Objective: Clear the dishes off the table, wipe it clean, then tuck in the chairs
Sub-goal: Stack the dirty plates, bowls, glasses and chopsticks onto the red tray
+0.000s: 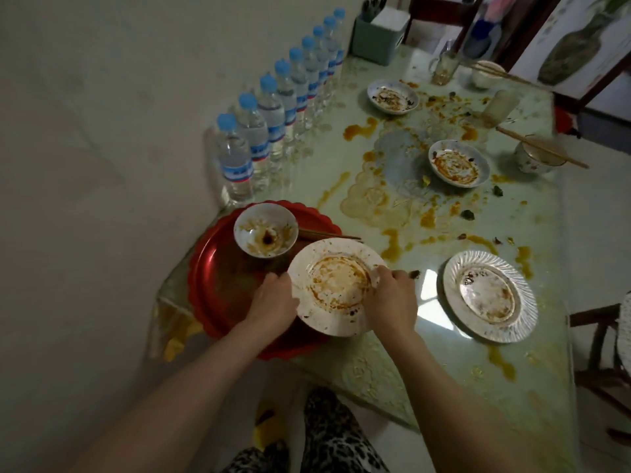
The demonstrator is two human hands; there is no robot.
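While both hands grip it, left hand (273, 302) and right hand (392, 298) at opposite rims, the soiled plate (336, 285) sits between them, overhanging the red tray (211, 288) leftward; left hand nearer tray.

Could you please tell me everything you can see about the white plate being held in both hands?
The white plate is round, broad-rimmed and looks ceramic. Orange-brown sauce smears its shallow well, and dark specks dot the rim. It sits roughly level, overlapping the red tray and the table edge; whether it rests on them is unclear. The left hand grips its left rim, the right hand its right rim.
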